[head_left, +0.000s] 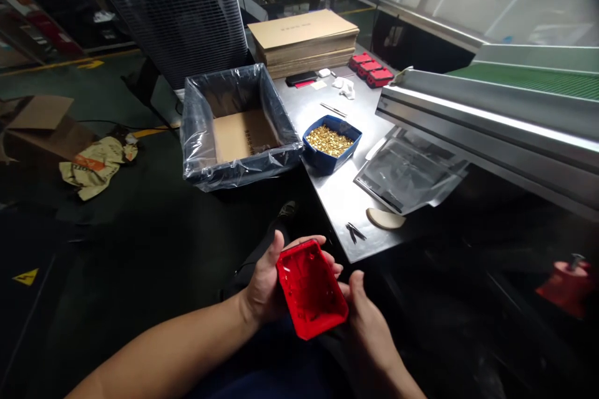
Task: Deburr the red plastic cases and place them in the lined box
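A red plastic housing [312, 290], shaped like a shallow open shell, is held low in front of my body with its hollow side up. Small bosses and holes show along its inner walls. My left hand [271, 280] grips it from the left, thumb along the upper left edge and fingers wrapped behind, their tips showing past the far right side. At the lower right edge my right hand [369, 318] supports it, thumb raised off the part and the other fingers mostly hidden.
Left of the metal table [334, 199] stands a plastic-lined box [196, 137]. On the table are a blue bin [322, 161] of small brass pieces, stacked cardboard [304, 31], several red-and-black parts [369, 68], and small pliers [355, 232]. A green conveyor [528, 78] overhangs the right.
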`<state>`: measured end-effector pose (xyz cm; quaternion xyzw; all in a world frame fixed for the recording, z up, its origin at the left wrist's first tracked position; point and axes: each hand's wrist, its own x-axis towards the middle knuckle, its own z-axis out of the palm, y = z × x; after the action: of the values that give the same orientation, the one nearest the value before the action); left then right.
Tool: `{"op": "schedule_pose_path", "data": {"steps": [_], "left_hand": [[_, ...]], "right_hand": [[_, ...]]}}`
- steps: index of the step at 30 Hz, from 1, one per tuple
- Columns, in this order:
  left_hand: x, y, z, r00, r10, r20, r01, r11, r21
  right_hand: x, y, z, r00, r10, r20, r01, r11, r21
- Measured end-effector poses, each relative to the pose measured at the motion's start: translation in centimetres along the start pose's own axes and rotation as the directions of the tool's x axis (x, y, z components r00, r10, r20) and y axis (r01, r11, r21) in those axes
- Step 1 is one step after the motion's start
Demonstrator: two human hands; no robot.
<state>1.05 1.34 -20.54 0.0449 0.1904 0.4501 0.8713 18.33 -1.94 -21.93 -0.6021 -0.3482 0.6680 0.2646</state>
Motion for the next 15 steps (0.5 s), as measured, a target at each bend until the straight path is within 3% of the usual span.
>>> {"op": "schedule_pose_path", "data": {"steps": [1, 2, 5, 10, 13, 15], "left_hand": [[0.1, 0.0, -0.1, 0.998, 0.02, -0.052, -0.021, 0.999, -0.028], [0.2, 0.1, -0.1, 0.995, 0.025, -0.101, -0.03, 0.999, -0.042], [0.3, 0.6, -0.3, 0.98, 0.012, -0.199, -0.023, 0.998, -0.05], [0.3, 1.2, -0.6, 0.963, 0.014, -0.27, -0.022, 0.999, -0.027], [0.2, 1.1, -0.5, 0.947, 0.024, -0.319, -0.028, 1.0, -0.009], [0.2, 0.9, -0.3, 0.931, 0.048, -0.361, -0.039, 0.999, 0.033]], "right_hand": [[1.6, 0.2, -0.8, 0.983, -0.113, -0.144, 0.086, 0.98, -0.178], [3.3, 0.3, -1.8, 0.934, -0.26, -0.243, 0.154, 0.911, -0.383], [8.5, 0.8, -5.2, 0.756, -0.523, -0.394, 0.142, 0.719, -0.681], [12.8, 2.3, -8.3, 0.704, -0.646, -0.295, 0.183, 0.567, -0.803], [13.0, 2.9, -9.1, 0.62, -0.742, -0.253, 0.205, 0.465, -0.861], [12.3, 2.4, -9.2, 0.624, -0.757, -0.193, 0.212, 0.402, -0.891]]}}
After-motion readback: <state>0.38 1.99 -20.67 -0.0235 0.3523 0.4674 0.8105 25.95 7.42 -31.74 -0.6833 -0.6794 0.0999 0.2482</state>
